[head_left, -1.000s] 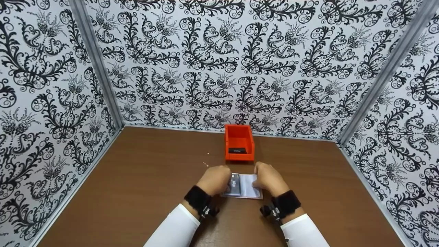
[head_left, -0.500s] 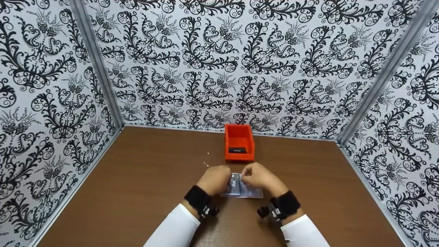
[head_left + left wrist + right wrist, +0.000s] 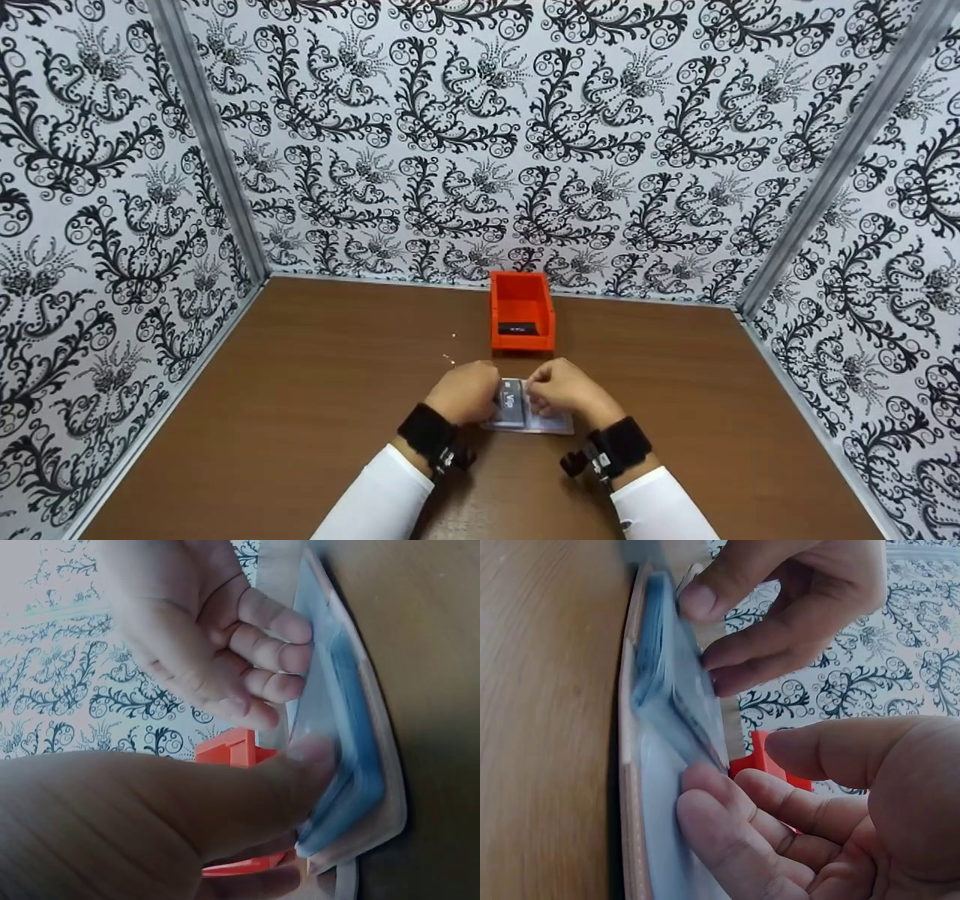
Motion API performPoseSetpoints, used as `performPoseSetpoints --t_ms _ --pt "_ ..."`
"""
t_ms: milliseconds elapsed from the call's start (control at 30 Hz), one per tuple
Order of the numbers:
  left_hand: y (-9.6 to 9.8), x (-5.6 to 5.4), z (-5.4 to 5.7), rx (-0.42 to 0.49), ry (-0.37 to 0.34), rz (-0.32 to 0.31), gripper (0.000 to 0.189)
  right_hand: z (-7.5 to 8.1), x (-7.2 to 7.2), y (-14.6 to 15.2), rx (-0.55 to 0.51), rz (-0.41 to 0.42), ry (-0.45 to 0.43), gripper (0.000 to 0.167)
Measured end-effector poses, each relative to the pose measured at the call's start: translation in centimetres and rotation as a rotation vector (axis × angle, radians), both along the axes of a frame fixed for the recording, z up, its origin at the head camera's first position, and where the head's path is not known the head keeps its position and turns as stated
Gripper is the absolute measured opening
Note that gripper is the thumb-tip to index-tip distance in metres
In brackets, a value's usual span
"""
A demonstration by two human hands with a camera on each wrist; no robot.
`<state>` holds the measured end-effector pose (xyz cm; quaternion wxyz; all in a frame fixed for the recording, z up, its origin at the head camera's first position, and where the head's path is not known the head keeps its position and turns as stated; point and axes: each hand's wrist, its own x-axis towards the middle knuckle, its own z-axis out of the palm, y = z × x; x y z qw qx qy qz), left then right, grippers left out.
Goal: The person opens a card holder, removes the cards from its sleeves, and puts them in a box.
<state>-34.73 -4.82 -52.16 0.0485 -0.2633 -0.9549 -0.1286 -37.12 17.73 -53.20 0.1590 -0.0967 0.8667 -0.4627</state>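
An opened card holder (image 3: pixel 556 427) with clear plastic sleeves lies on the table. A dark card (image 3: pixel 511 406) marked "VIP" shows on its left side. My left hand (image 3: pixel 466 391) grips this left side, its thumb on the sleeves (image 3: pixel 352 727) in the left wrist view. My right hand (image 3: pixel 568 390) is over the right side. In the right wrist view, two of its fingertips touch the clear sleeve (image 3: pixel 664 787), while the thumb stands apart from the fingers with nothing visible between them. Part of the holder's left edge is hidden under my left hand.
Just behind the holder stands an orange open-front bin (image 3: pixel 525 343) with a black item (image 3: pixel 517 328) inside. Small bright specks (image 3: pixel 451 360) lie on the brown table (image 3: pixel 337 390) left of the bin. Patterned walls enclose the back and sides.
My right hand has shifted left from the holder's right edge to near its middle, by the card. The left hand keeps its hold in nearly the same place.
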Motion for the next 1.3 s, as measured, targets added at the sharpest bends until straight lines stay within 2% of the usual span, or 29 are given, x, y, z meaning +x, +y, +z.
performPoseSetpoints --t_ms 233,667,1000,1300 --pt "-0.3 -0.1 0.3 -0.003 -0.001 -0.009 0.023 -0.3 -0.1 0.1 -0.008 -0.020 -0.020 0.018" --pt "0.3 -0.4 -0.4 -0.022 0.003 -0.020 0.023 -0.5 -0.1 0.2 0.013 -0.069 -0.022 0.028" --pt "0.6 0.0 -0.7 -0.067 0.053 -0.004 0.034 -0.8 -0.1 0.2 0.011 -0.053 0.001 0.012" --pt "0.7 -0.1 -0.7 -0.045 0.023 0.007 0.031 -0.3 0.1 0.0 -0.063 -0.096 -0.044 0.012"
